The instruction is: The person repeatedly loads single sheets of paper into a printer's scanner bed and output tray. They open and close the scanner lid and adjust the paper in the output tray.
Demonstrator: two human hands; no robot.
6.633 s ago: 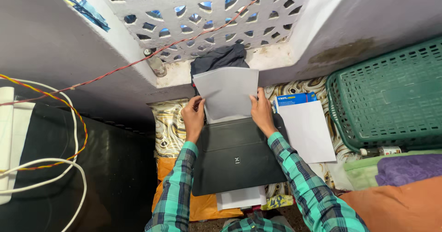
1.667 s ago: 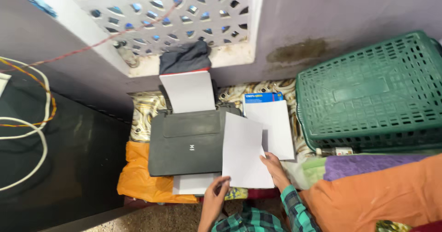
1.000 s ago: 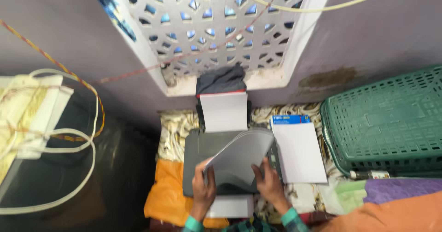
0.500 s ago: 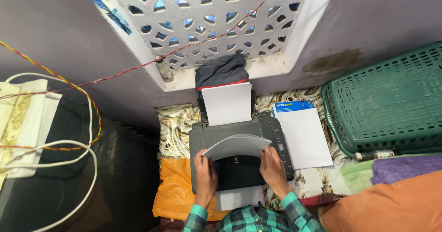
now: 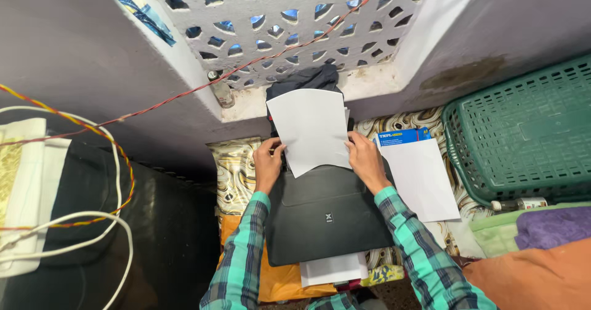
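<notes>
The white paper sheet [image 5: 313, 130] stands nearly upright at the rear of the dark grey printer [image 5: 325, 214], its long axis running away from the person toward the lattice wall [image 5: 277, 20]. The left hand [image 5: 269, 162] and right hand [image 5: 364, 160] pinch its lower corners, both equally near. The sheet is blank and slightly curled.

Head camera, steeply down, close above printer [image 5: 326, 214]

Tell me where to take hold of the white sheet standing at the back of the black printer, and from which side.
Probably grip the white sheet at its two lower side edges, one hand per side. It stands upright over the printer, so side support keeps it flat, as the left hand and right hand do.
</notes>
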